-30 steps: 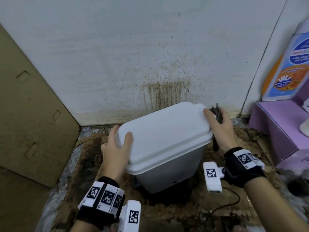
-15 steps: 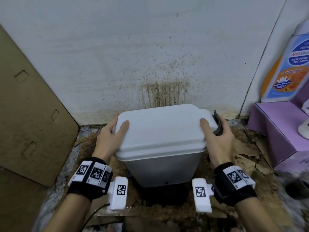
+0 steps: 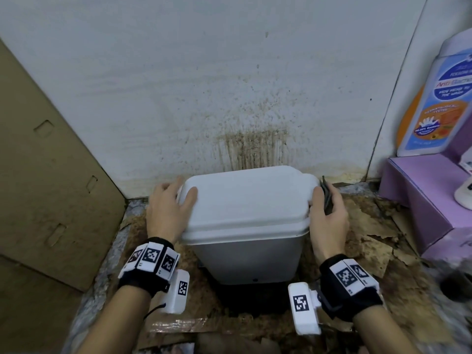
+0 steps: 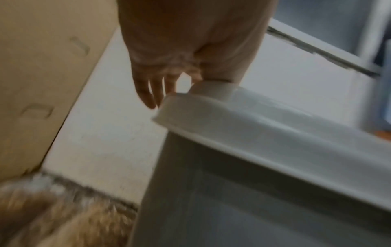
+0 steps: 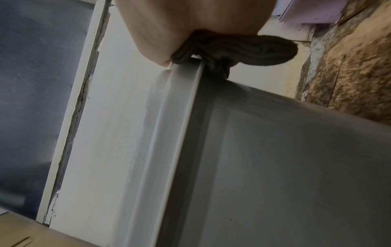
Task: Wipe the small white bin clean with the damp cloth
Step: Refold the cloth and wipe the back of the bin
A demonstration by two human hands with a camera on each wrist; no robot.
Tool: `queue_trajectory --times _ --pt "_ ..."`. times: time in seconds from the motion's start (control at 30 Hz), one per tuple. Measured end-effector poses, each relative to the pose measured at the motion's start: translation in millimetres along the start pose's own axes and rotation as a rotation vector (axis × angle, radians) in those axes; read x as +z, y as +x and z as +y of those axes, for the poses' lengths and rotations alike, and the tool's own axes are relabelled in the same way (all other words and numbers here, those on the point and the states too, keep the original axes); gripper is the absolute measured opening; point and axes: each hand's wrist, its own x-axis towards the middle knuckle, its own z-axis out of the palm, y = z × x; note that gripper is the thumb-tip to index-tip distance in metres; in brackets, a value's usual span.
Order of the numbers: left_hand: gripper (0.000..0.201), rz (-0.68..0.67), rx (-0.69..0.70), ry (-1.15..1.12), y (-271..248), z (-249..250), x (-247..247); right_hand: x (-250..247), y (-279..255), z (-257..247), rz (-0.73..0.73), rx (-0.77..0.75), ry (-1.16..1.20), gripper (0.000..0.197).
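Observation:
The small white bin (image 3: 246,254) stands closed on the floor, close to the stained wall. My left hand (image 3: 169,209) grips the left end of its lid (image 3: 245,198), thumb on top and fingers down the side. In the left wrist view the fingers (image 4: 148,93) reach past the corner of the lid (image 4: 264,123). My right hand (image 3: 328,218) holds the right end, thumb on the lid, with the dark cloth (image 3: 327,198) bunched under its fingers. The right wrist view shows the cloth (image 5: 243,50) pressed against the lid's rim (image 5: 180,117) above the bin's side (image 5: 296,167).
A cardboard sheet (image 3: 51,187) leans at the left. A purple box (image 3: 421,198) with a large bottle (image 3: 439,103) on it stands at the right. Torn, dirty cardboard (image 3: 370,241) covers the floor around the bin. The wall (image 3: 250,146) behind carries brown streaks.
The bin has turned from askew to square with the wall. Both hands came round with it, still gripping the two ends of the lid.

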Motion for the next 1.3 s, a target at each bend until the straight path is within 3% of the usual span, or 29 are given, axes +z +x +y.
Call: queue_trajectory --times 0.07,0.13,0.27,0.47,0.63,0.9,0.97,1.07,1.13,1.2,1.3 --pt "0.049 0.117 0.107 0.053 -6.2 15.0 -4.3 3.3 -3.8 -5.0 -0.020 -0.003 0.015 0.045" --pt "0.043 0.138 0.234 0.013 -11.7 31.4 -5.2 9.8 -9.3 -10.8 -0.065 -0.017 0.034 0.045" --pt "0.042 0.044 0.449 -0.033 -22.4 66.3 -2.3 30.8 -23.3 -22.6 -0.206 -0.053 0.078 0.051" --pt "0.047 -0.120 0.629 -0.073 -25.6 98.8 -11.2 61.6 -40.8 -30.8 -0.441 -0.058 0.172 0.054" --pt "0.050 -0.195 0.648 0.033 -14.4 85.0 -19.6 72.6 -48.9 -32.5 -0.609 -0.071 0.227 0.054" --pt "0.046 -0.141 0.607 0.035 -4.0 60.5 -36.5 87.1 -50.7 -31.2 -0.346 0.020 0.116 0.049" --pt "0.046 -0.126 0.602 0.020 -1.2 54.0 -38.5 94.6 -51.5 -31.2 -0.391 -0.009 0.061 0.056" --pt "0.046 -0.113 0.598 -0.005 0.0 48.4 -39.8 111.0 -56.3 -27.8 -0.578 0.040 0.028 0.064" --pt "0.045 -0.109 0.590 -0.019 0.7 45.8 -40.3 120.7 -64.6 -29.7 -0.688 0.114 0.141 0.073" --pt "0.045 -0.103 0.579 -0.037 2.5 43.3 -41.2 126.4 -66.2 -28.9 -0.679 0.199 0.365 0.080" --pt "0.046 -0.111 0.550 -0.058 3.8 39.3 -44.1 126.1 -61.7 -24.9 -0.701 0.237 0.440 0.071"
